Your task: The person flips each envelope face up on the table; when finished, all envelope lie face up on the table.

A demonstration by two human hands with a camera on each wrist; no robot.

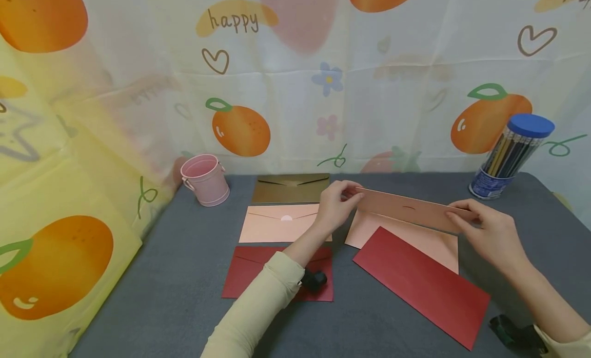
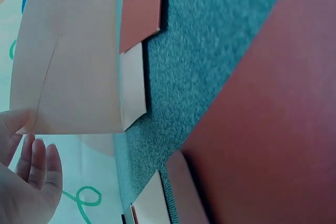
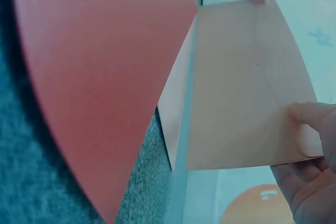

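Note:
Both hands hold a peach envelope (image 1: 406, 208) tilted up off the table, one at each end. My left hand (image 1: 339, 204) pinches its left end between thumb and fingers. At the opposite end, my right hand (image 1: 496, 237) pinches it the same way, thumb on the near face in the right wrist view. The flap seam of this envelope (image 3: 241, 93) shows as a thin slanting line. Just below it lies another peach envelope (image 1: 369, 230), partly covered by a red envelope (image 1: 420, 286) lying askew.
To the left, a gold envelope (image 1: 291, 191), a peach envelope (image 1: 268, 230) with a pale round seal and a red envelope (image 1: 249, 278) lie in a column, partly behind the left arm. A pink bucket (image 1: 205, 181) stands back left, a pencil tub (image 1: 510, 155) back right.

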